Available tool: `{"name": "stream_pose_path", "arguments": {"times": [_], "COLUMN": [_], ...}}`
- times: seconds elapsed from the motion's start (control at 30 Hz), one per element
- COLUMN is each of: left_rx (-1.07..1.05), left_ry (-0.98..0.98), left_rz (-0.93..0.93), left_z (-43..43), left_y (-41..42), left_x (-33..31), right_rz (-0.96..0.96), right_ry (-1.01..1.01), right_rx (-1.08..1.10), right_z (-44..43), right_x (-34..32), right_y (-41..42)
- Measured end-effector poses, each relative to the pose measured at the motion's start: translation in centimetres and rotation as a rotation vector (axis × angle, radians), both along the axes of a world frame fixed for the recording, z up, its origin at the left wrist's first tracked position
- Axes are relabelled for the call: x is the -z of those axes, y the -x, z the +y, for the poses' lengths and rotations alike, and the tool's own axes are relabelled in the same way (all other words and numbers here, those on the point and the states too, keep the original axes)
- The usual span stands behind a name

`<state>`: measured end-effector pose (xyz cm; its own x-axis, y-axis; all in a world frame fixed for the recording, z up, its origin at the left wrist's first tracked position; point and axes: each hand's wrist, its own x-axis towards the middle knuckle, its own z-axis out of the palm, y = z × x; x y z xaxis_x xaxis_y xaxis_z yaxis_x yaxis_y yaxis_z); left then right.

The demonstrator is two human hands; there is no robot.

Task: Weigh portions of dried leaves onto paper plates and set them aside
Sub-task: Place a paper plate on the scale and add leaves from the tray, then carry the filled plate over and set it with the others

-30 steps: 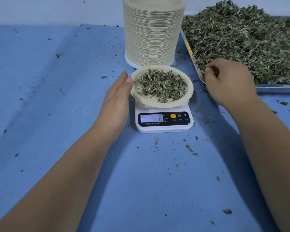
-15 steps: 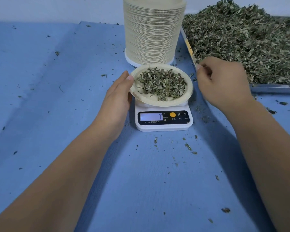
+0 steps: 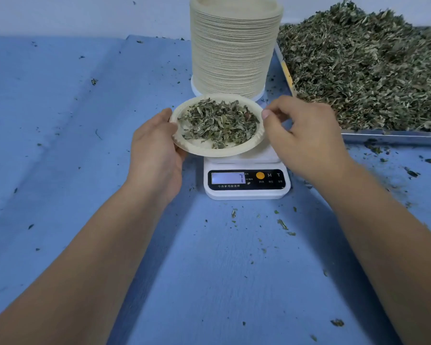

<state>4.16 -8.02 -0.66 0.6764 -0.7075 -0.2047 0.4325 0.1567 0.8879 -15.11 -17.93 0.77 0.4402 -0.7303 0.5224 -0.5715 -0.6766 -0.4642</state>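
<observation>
Paper plate [image 3: 210, 151] in left fingers [image 3: 166, 118], right fingers [image 3: 266, 113] at rim

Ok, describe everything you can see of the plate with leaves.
The paper plate is round, shallow and cream, with a crimped rim, and holds a loose heap of dried leaves. It sits above the scale, overhanging its left side; whether it rests there is unclear. The left hand grips its left rim; the right hand has its thumb at the right rim.

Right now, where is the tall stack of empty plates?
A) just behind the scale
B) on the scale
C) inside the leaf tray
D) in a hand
A: the stack of plates stands on the table just behind the scale, left of the leaf tray.
</observation>
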Motion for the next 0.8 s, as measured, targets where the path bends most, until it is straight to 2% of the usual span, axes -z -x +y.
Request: {"name": "stream_pose_path", "arguments": {"times": [0.23, 0.37, 0.8], "left_rx": [-0.108, -0.135, -0.181], "left_ry": [-0.049, -0.080, -0.078], "left_rz": [-0.021, -0.029, -0.035], "left_z": [0.8, 1.3, 1.3], "left_y": [-2.2, -2.7, -3.4], "left_x": [-0.2, -0.3, -0.5], "right_rz": [0.053, 0.175, 0.055], "right_ry": [-0.065, -0.052, -0.089], "right_rx": [-0.163, -0.173, -0.188], "right_z": [1.7, 2.4, 2.9], "right_x": [0.6, 1.0, 1.1], "right_y": [-1.6, -2.6, -3.5]}}
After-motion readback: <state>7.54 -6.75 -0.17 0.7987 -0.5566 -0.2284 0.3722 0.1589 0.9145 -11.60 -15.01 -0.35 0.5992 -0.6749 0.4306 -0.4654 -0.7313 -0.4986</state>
